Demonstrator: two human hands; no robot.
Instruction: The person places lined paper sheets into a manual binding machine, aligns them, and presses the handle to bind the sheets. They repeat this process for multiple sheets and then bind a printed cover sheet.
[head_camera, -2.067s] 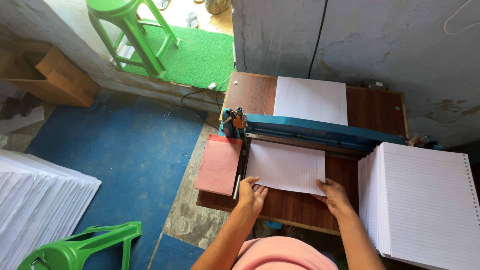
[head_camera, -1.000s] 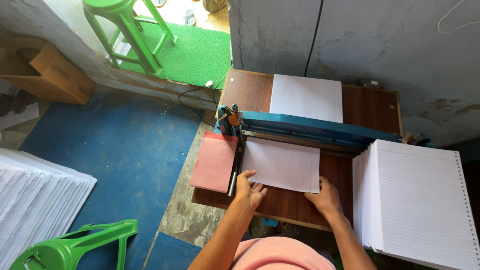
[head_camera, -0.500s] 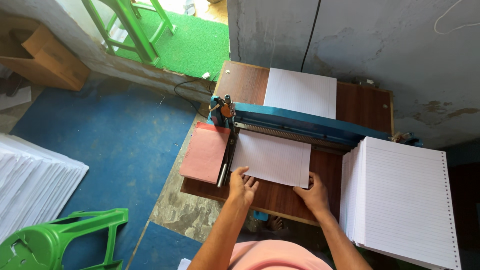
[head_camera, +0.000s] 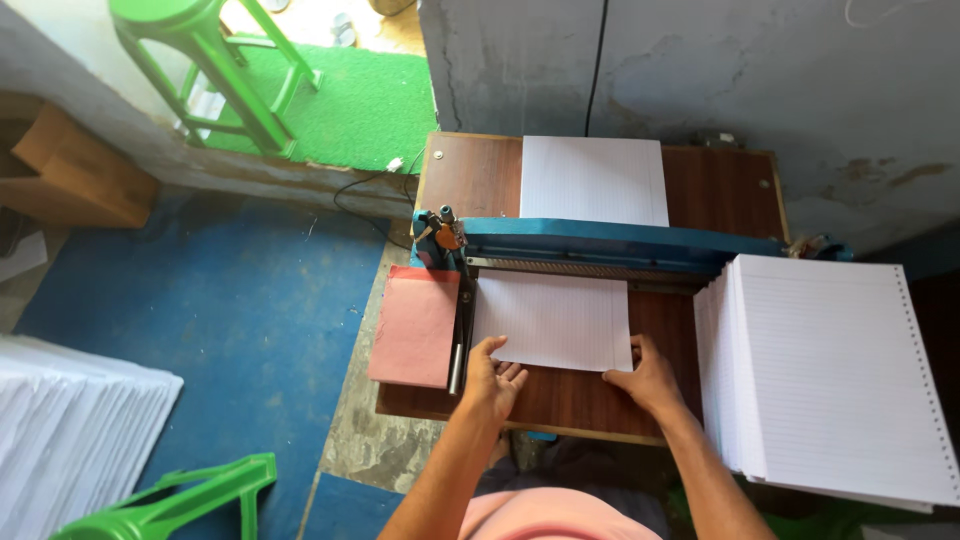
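Looking from the left edge: fanned white paper stacks (head_camera: 75, 440) on the blue floor, green stools (head_camera: 215, 70) above and below.
Red pad (head_camera: 415, 325): flat on the table's left end, just beside the upright metal guide bar (head_camera: 460, 335).
Left hand (head_camera: 492, 378): flat on the near left corner of the lined sheet (head_camera: 555, 322), fingers loosely spread, thumb against the guide bar; pressing down, pinching nothing.
Sheet position: lying on the brown table (head_camera: 570, 400), far edge tucked under the blue punching bar (head_camera: 610, 245), left edge against the guide.
Right hand (head_camera: 645, 380): palm down at the near right corner of the sheet, fingers together, holding it flat rather than gripping.
Behind the bar: second white sheet stack (head_camera: 595, 180) on the far side of the table.
Far right: thick pile of lined sheets (head_camera: 830, 375) with holes along its right edge, overhanging the table end.
Risk, skew: likely crooked holes if either hand slackens and the sheet drifts off the guide.
Risk, fingers: left thumb close to the guide and bar; possible pinch if the bar drops while it sits there.
Risk, pile: overhanging pile at right liable to slide if nudged by the right forearm.
Change since earlier: both hands at much the same corners of the sheet as two seconds ago; view shifted slightly, sheet apparently seated deeper under the bar.
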